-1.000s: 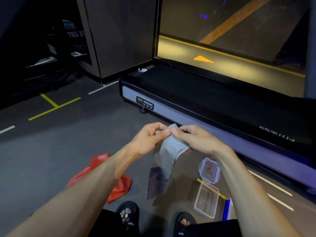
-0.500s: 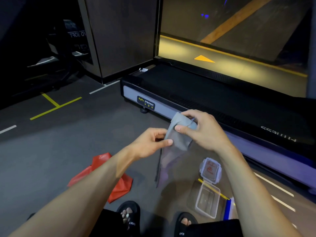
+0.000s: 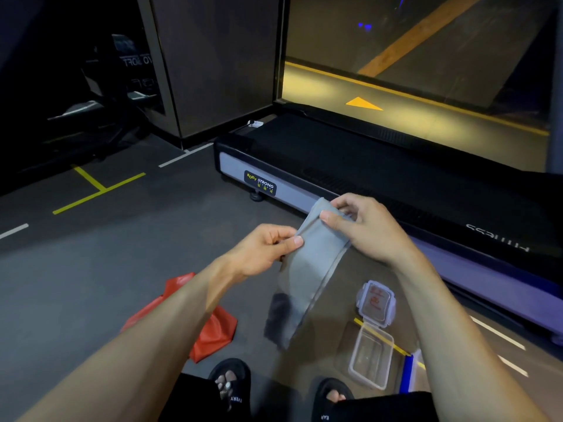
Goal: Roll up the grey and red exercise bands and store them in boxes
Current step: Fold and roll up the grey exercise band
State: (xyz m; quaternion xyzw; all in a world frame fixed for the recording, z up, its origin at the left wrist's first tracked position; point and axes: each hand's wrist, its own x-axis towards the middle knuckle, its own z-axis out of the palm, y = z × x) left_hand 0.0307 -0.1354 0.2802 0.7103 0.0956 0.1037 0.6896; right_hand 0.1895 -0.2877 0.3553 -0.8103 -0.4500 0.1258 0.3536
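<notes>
Rolling barely begun: both hands, left point(image 3: 262, 251) and right point(image 3: 365, 229), pinch grey band point(image 3: 313, 263); red band point(image 3: 210, 327) unrolled on floor, clear box point(image 3: 370, 357) empty.

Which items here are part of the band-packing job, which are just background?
Job:
grey band, pinched by left hand and right hand
red band, on floor
clear box, open
lid

Background:
treadmill
sandals

Left forearm hides much of the red band point(image 3: 213, 330); grey band's point(image 3: 310, 269) top disappears inside the right hand point(image 3: 365, 229).
</notes>
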